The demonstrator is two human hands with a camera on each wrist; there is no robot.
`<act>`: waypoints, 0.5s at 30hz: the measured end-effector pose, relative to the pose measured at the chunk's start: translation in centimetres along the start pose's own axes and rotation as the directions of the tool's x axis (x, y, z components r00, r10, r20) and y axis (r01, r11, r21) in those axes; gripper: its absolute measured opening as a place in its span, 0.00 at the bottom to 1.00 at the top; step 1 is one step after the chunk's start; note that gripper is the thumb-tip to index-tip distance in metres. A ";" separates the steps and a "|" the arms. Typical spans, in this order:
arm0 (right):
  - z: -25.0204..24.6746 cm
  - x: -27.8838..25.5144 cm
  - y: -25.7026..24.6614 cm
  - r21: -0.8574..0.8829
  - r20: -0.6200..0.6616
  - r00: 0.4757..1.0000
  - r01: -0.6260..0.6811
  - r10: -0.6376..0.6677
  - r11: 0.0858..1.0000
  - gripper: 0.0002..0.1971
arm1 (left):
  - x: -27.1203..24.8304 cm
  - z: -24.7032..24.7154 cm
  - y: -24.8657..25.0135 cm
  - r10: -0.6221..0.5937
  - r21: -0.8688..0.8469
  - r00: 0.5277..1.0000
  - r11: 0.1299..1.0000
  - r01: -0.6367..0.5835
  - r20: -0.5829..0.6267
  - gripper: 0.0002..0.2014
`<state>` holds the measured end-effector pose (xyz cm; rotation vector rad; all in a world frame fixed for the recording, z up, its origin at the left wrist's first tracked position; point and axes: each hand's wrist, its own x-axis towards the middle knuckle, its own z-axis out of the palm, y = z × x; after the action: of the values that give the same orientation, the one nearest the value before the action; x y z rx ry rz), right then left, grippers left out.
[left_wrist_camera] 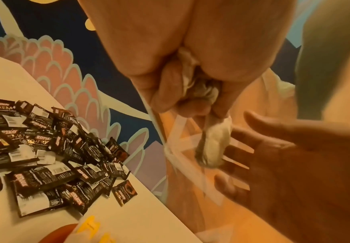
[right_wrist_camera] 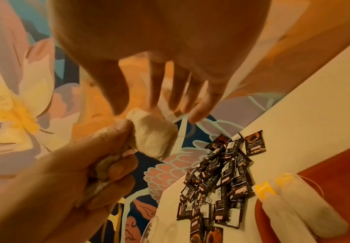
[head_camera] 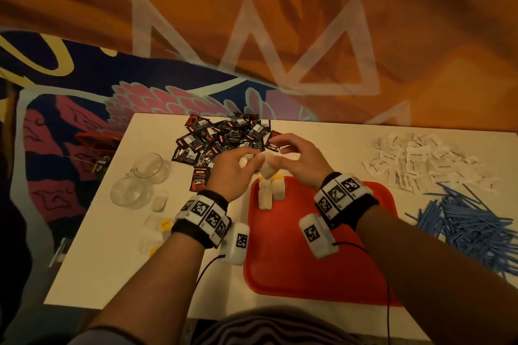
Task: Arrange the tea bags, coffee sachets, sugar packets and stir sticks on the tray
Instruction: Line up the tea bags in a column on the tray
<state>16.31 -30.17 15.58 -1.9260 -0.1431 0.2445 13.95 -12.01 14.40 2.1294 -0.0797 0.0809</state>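
My left hand (head_camera: 246,161) grips a bunch of white tea bags (left_wrist_camera: 199,85) above the far edge of the red tray (head_camera: 308,260). One tea bag (left_wrist_camera: 213,146) (right_wrist_camera: 153,136) sticks out of that fist. My right hand (head_camera: 280,145) hovers just beside it with fingers (right_wrist_camera: 170,92) spread and straight, holding nothing. Two tea bags (head_camera: 269,193) (right_wrist_camera: 294,210) with yellow tags lie side by side at the tray's far left corner. Black coffee sachets (head_camera: 224,137) are heaped behind the hands. White sugar packets (head_camera: 414,159) and blue stir sticks (head_camera: 471,227) lie to the right.
Two glass cups (head_camera: 140,179) stand on the white table (head_camera: 112,260) at the left, with a few loose tea bags (head_camera: 159,213) beside them. A patterned cloth (head_camera: 84,120) lies beyond the table's far and left edges. Most of the tray's surface is bare.
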 end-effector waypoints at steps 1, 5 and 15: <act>0.0 -0.1 0.0 -0.050 0.063 0.998 0.023 -0.020 0.998 0.11 | 0.1 0.0 0.1 -0.014 -0.027 1.000 1.000 0.014 0.021 0.04; 0.5 -0.2 0.6 -0.108 0.039 0.998 -0.037 0.041 0.993 0.08 | 0.3 0.1 0.5 -0.155 -0.253 0.987 0.957 0.142 -0.031 0.07; 1.6 -0.7 3.5 -0.052 0.047 0.981 -0.187 0.189 0.981 0.03 | 0.0 1.5 -1.2 -0.247 -0.299 0.969 0.925 0.235 -0.001 0.06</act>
<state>15.15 -30.13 11.83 -1.9827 -0.0005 0.4204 14.05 -12.66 12.54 1.8197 0.1840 -0.0347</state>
